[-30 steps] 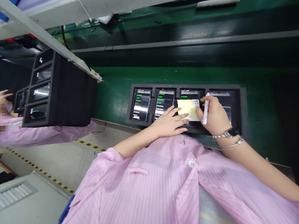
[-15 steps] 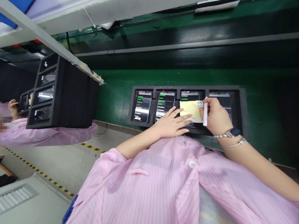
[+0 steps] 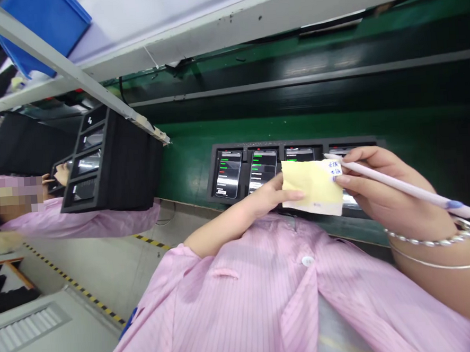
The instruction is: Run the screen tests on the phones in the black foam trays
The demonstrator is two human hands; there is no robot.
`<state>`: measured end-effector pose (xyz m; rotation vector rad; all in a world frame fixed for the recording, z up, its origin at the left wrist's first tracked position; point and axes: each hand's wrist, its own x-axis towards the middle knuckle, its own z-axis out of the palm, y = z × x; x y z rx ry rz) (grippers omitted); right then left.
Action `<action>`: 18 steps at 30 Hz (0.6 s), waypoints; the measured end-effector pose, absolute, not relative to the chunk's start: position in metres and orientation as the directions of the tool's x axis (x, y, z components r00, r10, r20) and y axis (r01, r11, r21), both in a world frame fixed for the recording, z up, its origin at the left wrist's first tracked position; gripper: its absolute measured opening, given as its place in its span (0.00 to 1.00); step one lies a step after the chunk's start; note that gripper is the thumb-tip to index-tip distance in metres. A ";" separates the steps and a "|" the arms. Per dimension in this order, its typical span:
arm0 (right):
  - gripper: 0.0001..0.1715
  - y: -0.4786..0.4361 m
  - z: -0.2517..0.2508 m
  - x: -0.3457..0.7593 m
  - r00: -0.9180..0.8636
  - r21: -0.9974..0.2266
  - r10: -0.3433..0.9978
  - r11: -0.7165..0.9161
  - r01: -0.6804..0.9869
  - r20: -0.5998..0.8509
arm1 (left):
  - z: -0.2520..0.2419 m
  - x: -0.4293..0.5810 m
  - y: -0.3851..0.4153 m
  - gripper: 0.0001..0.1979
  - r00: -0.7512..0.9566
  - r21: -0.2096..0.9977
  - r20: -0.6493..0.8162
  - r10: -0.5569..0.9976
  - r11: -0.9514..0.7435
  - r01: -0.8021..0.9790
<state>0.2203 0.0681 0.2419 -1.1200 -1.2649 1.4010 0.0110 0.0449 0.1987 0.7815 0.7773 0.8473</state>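
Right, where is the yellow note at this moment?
In the head view, the yellow note is right of centre, held by the left hand and right hand, with the pen at its upper right corner, in front of the phone tray.

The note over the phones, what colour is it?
The note is pale yellow, with blue writing; the head view shows it best.

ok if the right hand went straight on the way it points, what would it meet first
Probably the yellow note, which the right hand appears to touch at its edge; beyond, roughly in line, the left hand. Depth is unclear.
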 end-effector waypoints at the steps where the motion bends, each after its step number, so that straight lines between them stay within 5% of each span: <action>1: 0.21 0.067 0.241 0.218 -0.173 -0.999 0.985 -0.031 -0.032 -0.025 | 0.202 0.010 0.042 0.32 0.497 0.817 -0.294 0.816 0.484 -0.312; 4: 0.22 0.059 0.237 0.215 -0.108 -0.972 0.972 0.217 0.093 0.207 | 0.209 0.008 0.029 0.21 0.553 0.832 -0.330 0.765 0.512 -0.212; 8: 0.32 0.043 0.238 0.218 -0.151 -0.735 0.793 0.605 0.307 0.590 | 0.213 0.009 0.017 0.17 0.428 0.888 -0.263 0.865 0.390 -0.243; 13: 0.27 0.035 0.237 0.210 -0.479 -0.564 0.634 0.768 0.302 0.607 | 0.208 0.001 0.009 0.22 0.388 0.912 -0.148 0.910 0.277 -0.302; 18: 0.24 0.039 0.229 0.180 -0.505 -0.572 0.633 0.765 0.296 0.586 | 0.203 -0.022 0.002 0.18 0.342 0.967 -0.004 0.940 0.091 -0.237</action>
